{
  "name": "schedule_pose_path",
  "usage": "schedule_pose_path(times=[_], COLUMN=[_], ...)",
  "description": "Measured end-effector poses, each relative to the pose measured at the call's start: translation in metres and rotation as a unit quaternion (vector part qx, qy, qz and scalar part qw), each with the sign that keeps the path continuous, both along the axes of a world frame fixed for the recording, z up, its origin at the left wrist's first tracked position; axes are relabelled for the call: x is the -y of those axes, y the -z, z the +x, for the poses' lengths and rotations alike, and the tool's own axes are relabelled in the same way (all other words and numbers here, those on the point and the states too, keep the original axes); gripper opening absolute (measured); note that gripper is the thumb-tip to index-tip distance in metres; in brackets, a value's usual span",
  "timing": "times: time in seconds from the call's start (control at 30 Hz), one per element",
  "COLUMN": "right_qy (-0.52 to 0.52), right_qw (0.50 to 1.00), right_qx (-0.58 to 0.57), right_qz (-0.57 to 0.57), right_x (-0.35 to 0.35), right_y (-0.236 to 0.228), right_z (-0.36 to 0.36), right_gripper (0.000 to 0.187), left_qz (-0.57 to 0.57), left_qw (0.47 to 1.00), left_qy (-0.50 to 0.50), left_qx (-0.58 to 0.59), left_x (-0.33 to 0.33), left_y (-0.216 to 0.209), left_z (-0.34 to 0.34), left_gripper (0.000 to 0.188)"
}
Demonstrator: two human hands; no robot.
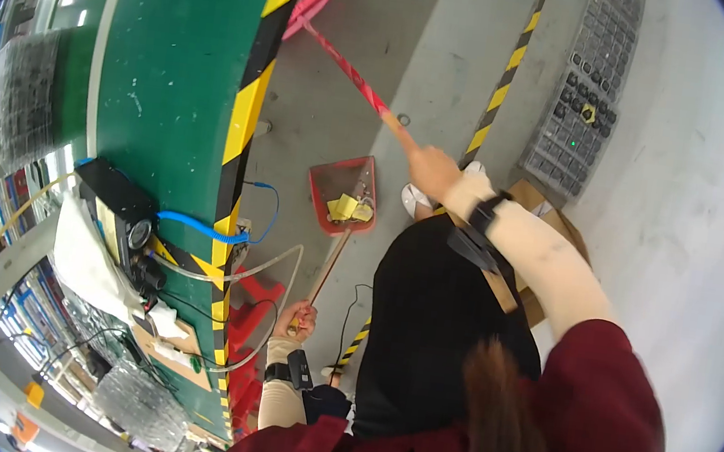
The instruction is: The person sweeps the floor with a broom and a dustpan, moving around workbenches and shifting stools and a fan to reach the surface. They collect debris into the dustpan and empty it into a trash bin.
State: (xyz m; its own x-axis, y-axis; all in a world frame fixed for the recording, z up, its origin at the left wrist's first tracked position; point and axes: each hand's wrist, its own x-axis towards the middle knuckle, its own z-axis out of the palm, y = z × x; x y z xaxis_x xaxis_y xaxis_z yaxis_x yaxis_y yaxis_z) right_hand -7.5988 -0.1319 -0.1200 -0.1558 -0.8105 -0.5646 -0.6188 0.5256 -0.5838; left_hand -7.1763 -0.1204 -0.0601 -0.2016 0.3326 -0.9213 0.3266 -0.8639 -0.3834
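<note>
My right hand [432, 173] grips the upper wooden end of a broom [353, 79]. The broom's pink wrapped handle slants away to the far left, and its pink head rests at the floor by the striped table edge. Lower down, my left hand [297, 321] is closed round the thin handle of a red dustpan [374, 178]. That dustpan lies on the grey floor in front of me with its mouth facing away. Yellow paper scraps [345, 208] and small bits of debris sit inside it, near the handle side.
A green worktable [173, 67] with a black-and-yellow striped edge runs along my left. On it are a black device [117, 196] and a coiled blue hose [191, 223]. Black trays of small parts [573, 130] and a cardboard box [548, 217] are at right. Cables hang beside the table.
</note>
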Motion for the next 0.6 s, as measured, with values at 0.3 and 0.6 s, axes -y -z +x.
schedule_pose_path(times=[0.3, 0.6], right_qy=[-0.049, 0.093], right_qw=[0.977, 0.952], right_qx=[0.118, 0.219], right_qz=[0.169, 0.193], right_x=[-0.215, -0.256], right_y=[-0.099, -0.243], right_z=[0.012, -0.05], right_gripper=[0.061, 0.057], left_qz=[0.0, -0.046], left_qw=[1.0, 0.995], left_qy=[0.026, 0.085], left_qx=[-0.009, -0.013], left_x=[0.017, 0.024], left_y=[-0.013, -0.021], left_z=[-0.021, -0.09], left_gripper=[0.015, 0.017])
